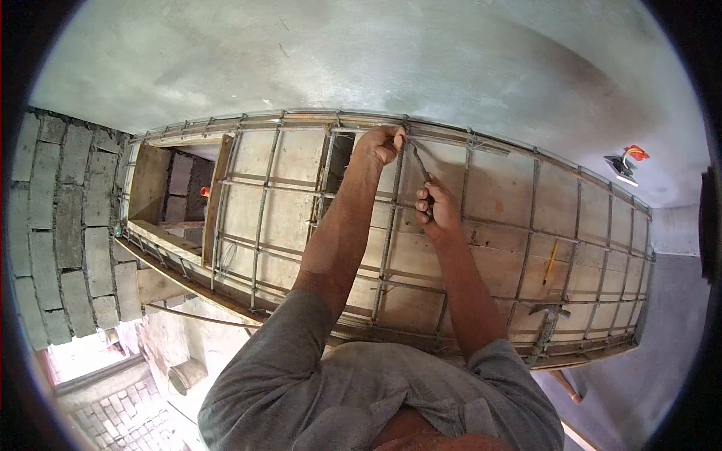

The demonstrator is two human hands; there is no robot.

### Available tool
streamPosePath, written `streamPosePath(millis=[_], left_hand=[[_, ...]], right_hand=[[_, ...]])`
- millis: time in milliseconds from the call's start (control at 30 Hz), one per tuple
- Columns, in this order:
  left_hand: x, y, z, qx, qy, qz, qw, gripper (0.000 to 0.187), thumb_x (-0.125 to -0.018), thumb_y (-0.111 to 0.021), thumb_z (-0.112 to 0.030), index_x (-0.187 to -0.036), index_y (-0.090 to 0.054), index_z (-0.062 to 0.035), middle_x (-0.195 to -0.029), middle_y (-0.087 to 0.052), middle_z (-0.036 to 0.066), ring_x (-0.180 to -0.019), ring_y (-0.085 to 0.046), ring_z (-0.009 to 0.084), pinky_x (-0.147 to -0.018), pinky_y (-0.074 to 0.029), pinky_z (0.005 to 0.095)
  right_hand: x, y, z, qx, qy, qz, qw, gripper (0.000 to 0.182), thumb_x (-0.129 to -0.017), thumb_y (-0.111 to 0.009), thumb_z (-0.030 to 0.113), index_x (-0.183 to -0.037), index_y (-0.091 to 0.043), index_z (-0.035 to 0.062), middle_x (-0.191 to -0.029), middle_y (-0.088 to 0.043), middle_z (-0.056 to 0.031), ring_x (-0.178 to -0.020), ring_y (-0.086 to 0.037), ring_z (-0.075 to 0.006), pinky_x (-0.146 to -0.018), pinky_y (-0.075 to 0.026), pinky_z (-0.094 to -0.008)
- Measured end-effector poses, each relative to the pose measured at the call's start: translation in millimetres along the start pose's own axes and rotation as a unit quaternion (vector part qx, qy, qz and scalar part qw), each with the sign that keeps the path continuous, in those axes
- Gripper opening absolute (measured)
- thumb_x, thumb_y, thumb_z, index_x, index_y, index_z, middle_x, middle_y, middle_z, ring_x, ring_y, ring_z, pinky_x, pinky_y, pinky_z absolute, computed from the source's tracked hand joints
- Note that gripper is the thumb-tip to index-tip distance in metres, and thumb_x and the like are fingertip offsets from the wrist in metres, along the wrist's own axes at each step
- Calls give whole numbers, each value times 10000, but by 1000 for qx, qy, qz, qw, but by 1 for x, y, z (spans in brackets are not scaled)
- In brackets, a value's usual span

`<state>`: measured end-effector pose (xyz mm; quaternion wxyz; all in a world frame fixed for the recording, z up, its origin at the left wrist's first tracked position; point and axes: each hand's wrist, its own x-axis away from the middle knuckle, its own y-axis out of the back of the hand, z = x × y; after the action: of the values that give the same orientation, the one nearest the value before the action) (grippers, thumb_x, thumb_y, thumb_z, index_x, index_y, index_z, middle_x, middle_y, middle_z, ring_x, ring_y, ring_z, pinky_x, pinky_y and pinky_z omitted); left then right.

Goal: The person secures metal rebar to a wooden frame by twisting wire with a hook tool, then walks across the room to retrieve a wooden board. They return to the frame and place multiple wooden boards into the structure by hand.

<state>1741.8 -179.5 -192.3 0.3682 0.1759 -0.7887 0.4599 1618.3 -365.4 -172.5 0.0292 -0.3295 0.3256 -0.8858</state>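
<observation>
A grid of steel rebar (pixel 389 239) lies over wooden formwork boards (pixel 500 188) in front of me. My left hand (pixel 380 145) is closed in a pinch at the far edge of the grid, where a crossbar meets the long edge bars. Whatever it pinches is too small to make out. My right hand (pixel 439 207) is wrapped round a dark, slim metal tying hook (pixel 419 161). The hook's tip points up toward my left fingertips, close to the same bar crossing.
A hammer (pixel 547 325) and a yellow pencil (pixel 551 261) lie at the right. On the left are a wooden box frame (pixel 150 180) and a block wall (pixel 71 218). An electrical box (pixel 623 169) with orange wires sits in the plaster; a bucket (pixel 186 377) stands below.
</observation>
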Motion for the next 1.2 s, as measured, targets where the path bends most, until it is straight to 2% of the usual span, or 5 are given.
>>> streamPosePath(millis=[433,867,967,1033,1200], left_hand=[[-25,16,5,-130,7,71,989,124,-913,-597,-134,-871,-609,-18,-629,-577,54,-452,-532,146,-313,-411,234],[18,1,48,-78,-21,106,991,272,-1035,-405,-262,-1136,-493,-25,-930,-663,143,-866,-679,320,-748,-563,455],[4,3,64,-57,-52,91,993,214,-1025,-436,-204,-1056,-541,-19,-871,-659,121,-835,-688,291,-666,-580,411],[12,-4,74,-41,-129,72,988,211,-1014,-464,-186,-993,-560,1,-841,-654,113,-756,-687,260,-552,-577,345],[9,-6,77,-57,-146,32,987,159,-994,-468,-98,-960,-561,26,-794,-627,104,-641,-652,222,-467,-551,315]], right_hand=[[8,-40,20,-19,-21,16,999,219,-988,-481,159,-1203,-478,114,-739,-503,28,-538,-479,-79,-371,-341,-227],[8,-3,72,337,-21,42,940,392,-928,-585,193,-1302,-532,87,-741,-524,28,-560,-490,-78,-443,-408,-245],[-12,20,86,683,47,84,724,431,-909,-584,185,-1301,-519,17,-752,-604,-34,-573,-583,-162,-522,-492,-319],[-25,31,75,855,461,-43,236,390,-894,-574,185,-1232,-556,-8,-758,-663,-120,-639,-656,-279,-610,-529,-398],[-13,4,63,897,263,-30,355,243,-919,-534,193,-1069,-623,24,-809,-681,-187,-743,-682,-342,-645,-530,-420]])
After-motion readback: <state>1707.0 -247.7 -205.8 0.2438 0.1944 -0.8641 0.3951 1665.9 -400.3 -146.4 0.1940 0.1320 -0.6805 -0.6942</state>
